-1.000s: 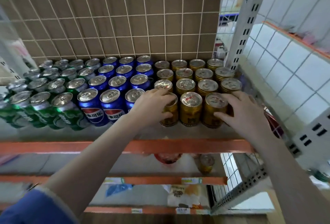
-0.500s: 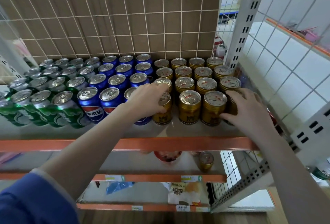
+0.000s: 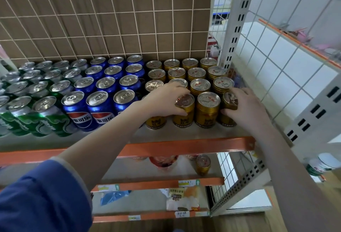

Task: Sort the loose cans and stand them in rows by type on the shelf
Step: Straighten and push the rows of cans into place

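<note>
The shelf [image 3: 184,146] with an orange front edge holds upright cans in rows: green cans [image 3: 46,115] on the left, blue Pepsi cans [image 3: 99,109] in the middle, gold cans [image 3: 198,84] on the right. My left hand [image 3: 164,100] grips the top of a front-row gold can [image 3: 184,113], thumb on its side and fingers over its lid. My right hand [image 3: 245,108] curls round the rightmost front gold can [image 3: 227,109], which it partly hides. Another gold can [image 3: 208,109] stands untouched between them.
A wire grid over brown board backs the shelf. A white perforated upright [image 3: 234,28] and a wire side panel [image 3: 287,56] close the right end. On the lower shelf stand a lone gold can [image 3: 203,164] and a red item [image 3: 162,161]. Packets lie lower down.
My left hand has shifted right, from the leftmost front gold can onto the one beside it. My right hand has closed in on the rightmost front can.
</note>
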Demonstrator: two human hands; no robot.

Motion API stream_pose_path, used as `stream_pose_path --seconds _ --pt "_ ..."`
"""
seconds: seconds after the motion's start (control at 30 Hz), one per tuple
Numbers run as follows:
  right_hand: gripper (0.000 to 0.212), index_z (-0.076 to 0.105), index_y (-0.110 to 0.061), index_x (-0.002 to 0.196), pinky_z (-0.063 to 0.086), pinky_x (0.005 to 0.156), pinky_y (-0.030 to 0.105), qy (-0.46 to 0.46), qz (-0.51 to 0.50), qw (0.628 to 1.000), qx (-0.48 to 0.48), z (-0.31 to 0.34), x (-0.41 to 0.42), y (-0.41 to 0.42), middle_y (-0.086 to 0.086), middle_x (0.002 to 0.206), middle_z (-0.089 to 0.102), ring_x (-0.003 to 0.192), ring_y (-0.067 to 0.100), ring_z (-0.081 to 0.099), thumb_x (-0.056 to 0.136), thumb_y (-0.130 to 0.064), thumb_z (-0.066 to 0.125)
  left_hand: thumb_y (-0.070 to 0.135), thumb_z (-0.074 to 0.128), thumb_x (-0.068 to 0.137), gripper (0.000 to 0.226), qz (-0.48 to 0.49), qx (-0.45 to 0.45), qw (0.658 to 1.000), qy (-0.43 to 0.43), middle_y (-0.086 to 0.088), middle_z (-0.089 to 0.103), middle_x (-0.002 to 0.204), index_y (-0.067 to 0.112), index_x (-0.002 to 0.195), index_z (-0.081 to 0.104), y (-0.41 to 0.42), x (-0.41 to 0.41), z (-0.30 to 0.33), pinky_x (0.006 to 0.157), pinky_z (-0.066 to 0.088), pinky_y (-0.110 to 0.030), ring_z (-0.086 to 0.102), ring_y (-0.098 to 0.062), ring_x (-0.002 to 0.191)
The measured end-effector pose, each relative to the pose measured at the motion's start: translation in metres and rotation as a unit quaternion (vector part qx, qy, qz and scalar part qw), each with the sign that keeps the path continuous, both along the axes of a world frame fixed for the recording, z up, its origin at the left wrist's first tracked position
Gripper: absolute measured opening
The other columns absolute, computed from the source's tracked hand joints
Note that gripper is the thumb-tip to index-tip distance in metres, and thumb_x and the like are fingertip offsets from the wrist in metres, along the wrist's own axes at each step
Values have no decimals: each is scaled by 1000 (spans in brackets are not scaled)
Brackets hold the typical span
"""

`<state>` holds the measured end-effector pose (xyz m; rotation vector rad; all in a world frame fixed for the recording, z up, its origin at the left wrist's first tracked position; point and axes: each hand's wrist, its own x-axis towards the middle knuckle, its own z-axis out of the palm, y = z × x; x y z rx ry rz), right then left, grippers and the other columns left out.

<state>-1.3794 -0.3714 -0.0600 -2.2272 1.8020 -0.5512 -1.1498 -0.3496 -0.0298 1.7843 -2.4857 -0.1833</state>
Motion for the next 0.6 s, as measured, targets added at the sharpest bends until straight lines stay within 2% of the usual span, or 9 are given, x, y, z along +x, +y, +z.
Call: stream_pose_path --seconds 0.13,0.2,0.3,0.4,0.5,0.6 --pt "68 45 -18 137 38 97 40 -33 -6 999 -12 3 0 -3 13 131 47 117 31 47 75 -27 72 48 69 77 64 19 -15 1000 4 -1 51 122 20 130 50 2 8 2 86 44 -29 48 -17 111" --pt "71 45 -18 138 38 97 39 -42 -3 999 -15 4 0 -3 14 132 48 117 31 47 74 -26 74 49 69 76 64 30 -11 999 -3 -1 51 120 20 130 49 4 11 1 85 46 -29 48 -17 109" --pt "76 41 -18 141 37 99 39 -54 5 999 -6 5 -2 -4 14 135 46 120 31 46 73 -25 75 52 68 75 68 41 5 999 -28 -2 49 125 23 133 46 2 13 3 91 45 -35 45 -19 114" --pt "78 40 -18 141 37 99 40 -55 11 998 5 6 -4 -7 14 135 45 120 31 46 72 -27 77 59 65 75 78 38 -5 998 -54 -4 41 139 25 140 38 -4 4 9 99 41 -40 38 -24 126" --pt "81 39 -19 142 36 101 40 -52 9 998 25 5 -6 -9 13 136 43 122 31 44 72 -28 78 58 64 77 83 -15 -17 999 -46 -3 38 145 22 145 32 -12 -21 9 106 35 -41 33 -24 133" --pt "81 38 -20 142 36 101 40 -50 1 998 37 0 -8 -7 12 136 44 123 31 44 72 -29 77 56 66 77 79 -48 -1 999 -15 -4 42 143 19 142 39 -21 -41 2 108 33 -42 36 -23 132"
